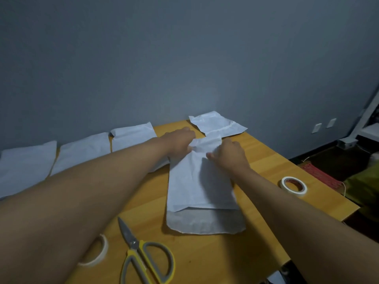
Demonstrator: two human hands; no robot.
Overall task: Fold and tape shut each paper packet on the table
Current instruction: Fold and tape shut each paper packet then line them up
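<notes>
A: Paper packet (196, 181) lies mid-table, its far end crumpled between both hands. Any writing on it?
B: None that I can read, on it or on either tape.
A: Fingers?
B: Left hand (178, 143) and right hand (229, 155) are both curled, pinching that far end.
A: Edges?
B: Another packet (217, 125) overhangs the table's (266, 160) far edge; a tape roll (293, 185) sits near the right edge.
A: Count?
B: Five packets, three (82, 150) in a row on the left; two tape rolls, the second (98, 253) beside one pair of scissors (143, 257).
</notes>
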